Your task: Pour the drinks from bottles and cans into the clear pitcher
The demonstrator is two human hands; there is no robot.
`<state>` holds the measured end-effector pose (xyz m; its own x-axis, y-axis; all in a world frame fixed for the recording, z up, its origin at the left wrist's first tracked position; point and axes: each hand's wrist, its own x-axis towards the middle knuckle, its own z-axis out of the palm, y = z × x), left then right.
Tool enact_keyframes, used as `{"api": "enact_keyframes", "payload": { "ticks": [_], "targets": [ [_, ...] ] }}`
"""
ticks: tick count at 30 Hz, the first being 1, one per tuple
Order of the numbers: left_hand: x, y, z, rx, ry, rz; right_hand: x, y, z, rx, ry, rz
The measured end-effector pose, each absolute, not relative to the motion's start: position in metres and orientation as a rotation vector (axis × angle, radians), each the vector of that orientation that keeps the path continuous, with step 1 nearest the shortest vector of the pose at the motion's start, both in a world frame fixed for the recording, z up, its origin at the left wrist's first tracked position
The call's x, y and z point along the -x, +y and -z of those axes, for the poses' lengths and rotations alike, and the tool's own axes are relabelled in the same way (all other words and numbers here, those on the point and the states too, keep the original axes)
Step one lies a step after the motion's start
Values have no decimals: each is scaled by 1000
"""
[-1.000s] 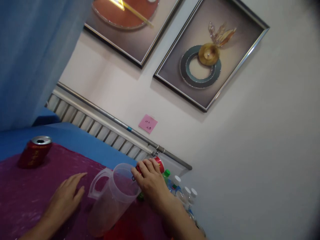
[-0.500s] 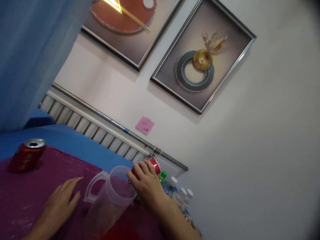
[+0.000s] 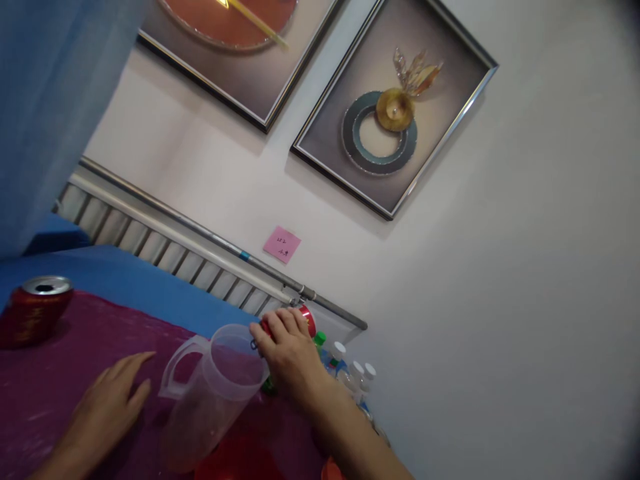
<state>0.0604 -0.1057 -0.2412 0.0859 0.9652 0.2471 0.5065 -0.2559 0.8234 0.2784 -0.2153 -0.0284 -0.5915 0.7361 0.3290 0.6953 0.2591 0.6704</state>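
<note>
My right hand (image 3: 293,353) is wrapped around a red drink can (image 3: 308,321), tipped on its side at the right rim of a clear plastic pitcher (image 3: 213,400). Most of this can is hidden behind my fingers. The pitcher's handle points left, and I cannot make out whether liquid is flowing into it. My left hand (image 3: 107,403) hovers open beside the handle, its fingers stretched out and holding nothing. Over at the far left stands a second red can (image 3: 37,312), opened at the top, upright on the purple table cover (image 3: 115,320).
Several bottles with white and green caps (image 3: 339,350) crowd behind my right forearm. Something red (image 3: 240,457) lies at the pitcher's base. A radiator (image 3: 165,253) runs along the wall, below a pink note (image 3: 282,244) and framed pictures (image 3: 395,113). A blue curtain (image 3: 60,113) hangs at left.
The whole scene has slid left and slightly up in the picture as my head turned. Both hands and the tipped can keep about the same places around the pitcher.
</note>
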Motion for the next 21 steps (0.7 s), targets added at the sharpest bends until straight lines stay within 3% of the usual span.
{"api": "enact_keyframes", "payload": {
  "ticks": [12, 21],
  "targets": [
    [-60, -105, 242, -1766, 1448, -1066, -286, -213, 32, -1346, 2583, -1334],
    [-66, -86, 276, -1807, 1445, -1161, -297, -216, 33, -1457, 2586, -1284]
  ]
}}
